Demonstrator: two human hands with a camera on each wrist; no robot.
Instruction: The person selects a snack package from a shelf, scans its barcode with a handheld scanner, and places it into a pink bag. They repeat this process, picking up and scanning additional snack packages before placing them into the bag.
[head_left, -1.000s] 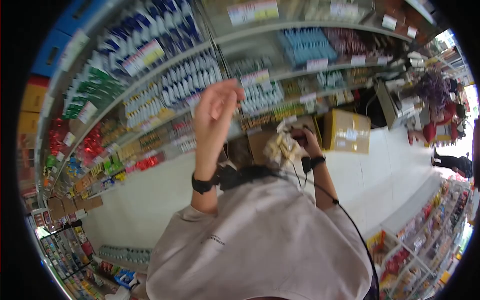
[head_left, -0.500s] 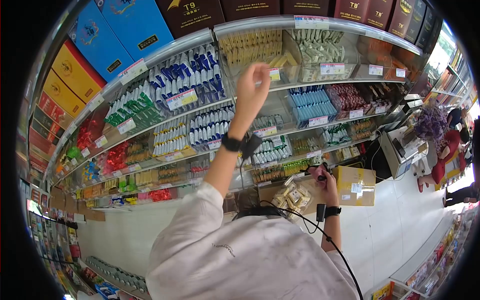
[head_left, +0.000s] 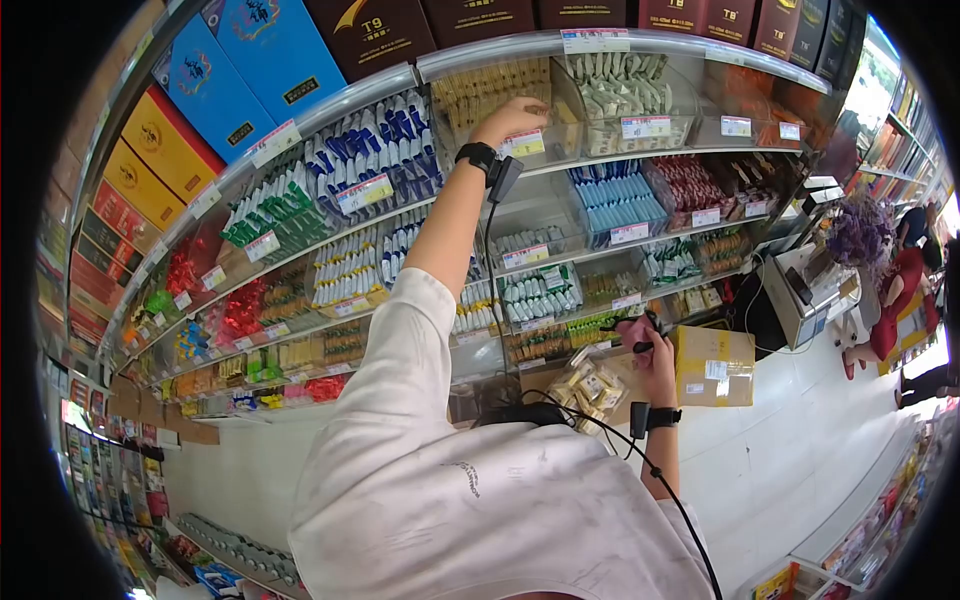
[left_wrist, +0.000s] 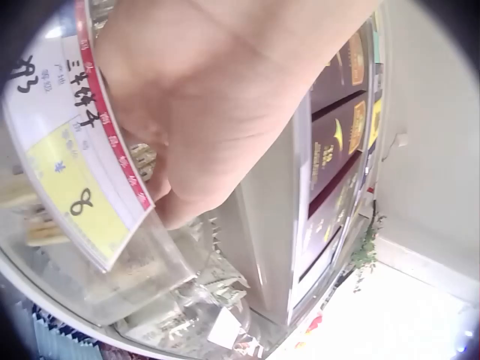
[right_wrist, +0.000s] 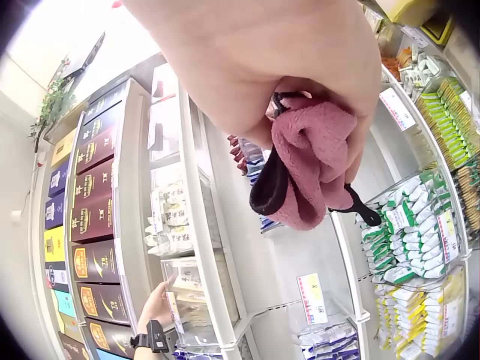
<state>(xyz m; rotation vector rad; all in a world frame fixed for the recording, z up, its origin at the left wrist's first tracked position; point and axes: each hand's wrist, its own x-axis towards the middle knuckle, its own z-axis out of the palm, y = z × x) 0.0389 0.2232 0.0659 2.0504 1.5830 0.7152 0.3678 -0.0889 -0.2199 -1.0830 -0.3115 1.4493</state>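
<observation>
My left hand reaches into a clear bin of tan wrapped packets on the upper shelf. In the left wrist view its fingers bend down behind a price tag with a yellow panel, and the fingertips are hidden. I cannot tell whether they hold a packet. Lower down, my right hand grips a bunched pink plush cloth with black trim and a black loop. Beside that hand lies a see-through bag full of cream and yellow packets.
Bins of blue-and-white, light blue and green packets line the shelves. Tall gift boxes stand along the top. A taped carton sits right of my right hand, near a counter. A cable runs across my shirt.
The left hand has moved up and forward from before the middle shelves to the upper bin. The right hand stays low with the pink cloth. The head view has tilted toward the upper shelves.
</observation>
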